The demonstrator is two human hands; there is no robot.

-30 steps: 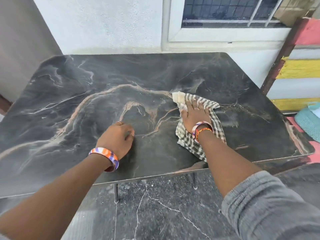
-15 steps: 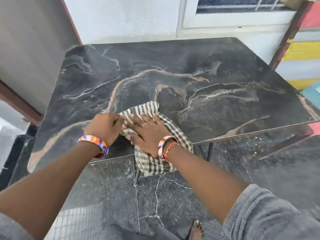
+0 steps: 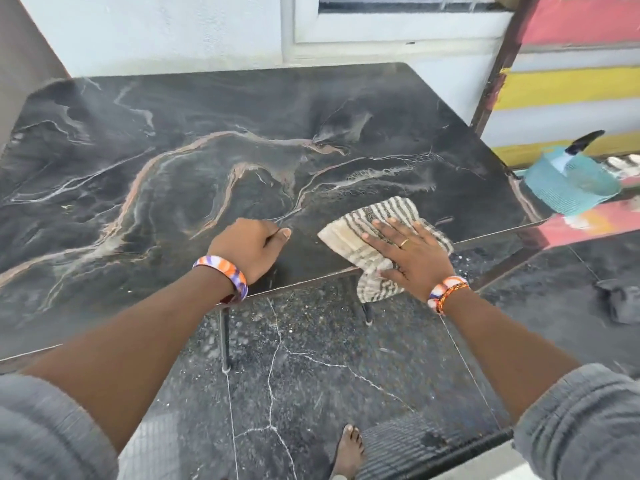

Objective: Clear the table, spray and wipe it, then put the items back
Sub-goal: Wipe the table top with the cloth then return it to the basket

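Right hand [image 3: 412, 252], fingers spread flat, presses a striped cloth [image 3: 374, 233] at the tabletop's [image 3: 207, 161] near edge; the cloth's lower end hangs over it, partly hidden beneath the palm. Left hand [image 3: 247, 245] rests fisted nearby, its fingers curled under.

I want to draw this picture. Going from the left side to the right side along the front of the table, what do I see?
Left hand resting on the table → striped cloth → right hand pressing flat on the cloth → teal basket past the table's right edge.
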